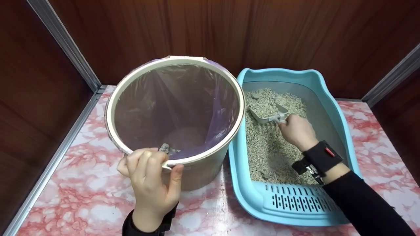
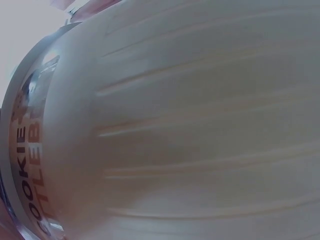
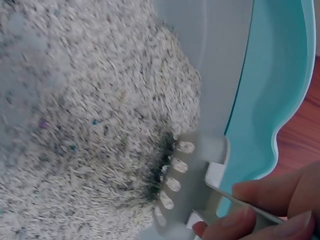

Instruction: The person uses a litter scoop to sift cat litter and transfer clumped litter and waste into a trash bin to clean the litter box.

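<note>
2 hands engaged — left hand (image 1: 151, 178) gripping bin (image 1: 203, 168) rim, right hand (image 1: 297, 131) closed on scoop (image 1: 267, 113) handle. Scooping step judged underway; loaded scoop is next to be lifted level from litter (image 1: 272, 147) — toward bin.

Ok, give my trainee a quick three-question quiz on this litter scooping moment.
1. True or false: the left hand grips the rim of the bin.
2. What does the right hand hold? A) a brush B) the scoop C) a bag
3. Fill in: the scoop is loaded with ____ inside the blue litter box.

Key
1. True
2. B
3. litter
</note>
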Motion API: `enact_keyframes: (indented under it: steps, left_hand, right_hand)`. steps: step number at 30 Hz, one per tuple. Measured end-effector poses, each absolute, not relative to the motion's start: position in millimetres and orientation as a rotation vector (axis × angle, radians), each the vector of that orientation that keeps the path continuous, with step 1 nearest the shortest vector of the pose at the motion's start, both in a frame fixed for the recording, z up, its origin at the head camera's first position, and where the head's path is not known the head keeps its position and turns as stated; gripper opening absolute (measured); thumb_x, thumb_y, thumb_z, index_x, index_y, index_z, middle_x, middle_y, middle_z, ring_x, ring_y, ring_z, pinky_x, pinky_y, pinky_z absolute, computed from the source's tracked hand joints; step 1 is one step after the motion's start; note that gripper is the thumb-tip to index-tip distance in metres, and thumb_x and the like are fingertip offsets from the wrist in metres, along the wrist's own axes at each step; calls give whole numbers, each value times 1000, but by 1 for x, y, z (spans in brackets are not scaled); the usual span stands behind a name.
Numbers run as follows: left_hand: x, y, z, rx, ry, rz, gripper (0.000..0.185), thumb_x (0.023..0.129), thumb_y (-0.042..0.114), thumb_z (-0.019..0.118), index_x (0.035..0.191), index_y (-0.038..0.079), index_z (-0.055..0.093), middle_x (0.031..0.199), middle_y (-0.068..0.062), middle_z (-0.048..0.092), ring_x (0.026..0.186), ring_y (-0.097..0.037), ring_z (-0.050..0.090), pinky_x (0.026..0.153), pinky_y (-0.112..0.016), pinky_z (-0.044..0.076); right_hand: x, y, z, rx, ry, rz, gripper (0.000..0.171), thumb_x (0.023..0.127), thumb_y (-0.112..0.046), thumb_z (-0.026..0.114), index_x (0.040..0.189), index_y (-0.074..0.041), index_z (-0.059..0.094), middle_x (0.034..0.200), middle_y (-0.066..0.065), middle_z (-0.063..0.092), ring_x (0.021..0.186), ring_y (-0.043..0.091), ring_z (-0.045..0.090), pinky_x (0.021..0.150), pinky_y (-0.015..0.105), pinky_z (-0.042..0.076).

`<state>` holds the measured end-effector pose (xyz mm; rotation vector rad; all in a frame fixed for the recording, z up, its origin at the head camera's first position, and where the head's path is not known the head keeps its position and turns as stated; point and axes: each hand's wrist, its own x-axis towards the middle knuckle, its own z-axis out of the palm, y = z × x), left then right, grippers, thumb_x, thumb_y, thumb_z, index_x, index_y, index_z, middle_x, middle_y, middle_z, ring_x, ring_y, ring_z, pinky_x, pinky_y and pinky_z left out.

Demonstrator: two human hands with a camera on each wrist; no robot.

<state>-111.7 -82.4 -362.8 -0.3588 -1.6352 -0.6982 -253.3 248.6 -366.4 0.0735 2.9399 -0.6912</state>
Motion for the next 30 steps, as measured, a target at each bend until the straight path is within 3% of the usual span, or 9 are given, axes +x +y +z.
enact_keyframes:
  steps: [10,19,25,30]
  left_hand:
    - [-111,-82,-363,-358,-1635,-692,50,101,47,50,77,3,53,66,-7,48,81,-29,44,85,-42,18]
    - [-111,-84,-362,-355,-1654,-696,50,101,46,50,78,2,54,66,-7,47,82,-30,44,85,-43,17]
    - [-111,-85,-362,-355,-1657,-695,50,101,46,50,79,2,54,66,-7,47,82,-30,44,86,-42,18]
    - [-111,-85,-362,-351,-1657,-702,50,101,46,50,78,2,55,66,-7,48,82,-30,45,86,-43,18]
  right_hand:
    - [-245,251,-364,82,3083,-867,38,103,-26,49,115,8,56,79,8,55,58,15,46,54,30,38]
    - [-239,253,-367,201,3308,-1175,34,99,-23,58,121,4,59,92,19,66,63,7,47,67,31,39]
    - [-238,251,-378,191,3374,-1299,32,98,-20,61,121,3,60,91,21,68,60,-4,44,63,24,38]
    - [-236,250,-382,166,3363,-1326,33,100,-21,57,123,2,58,89,21,68,57,-5,42,59,20,35]
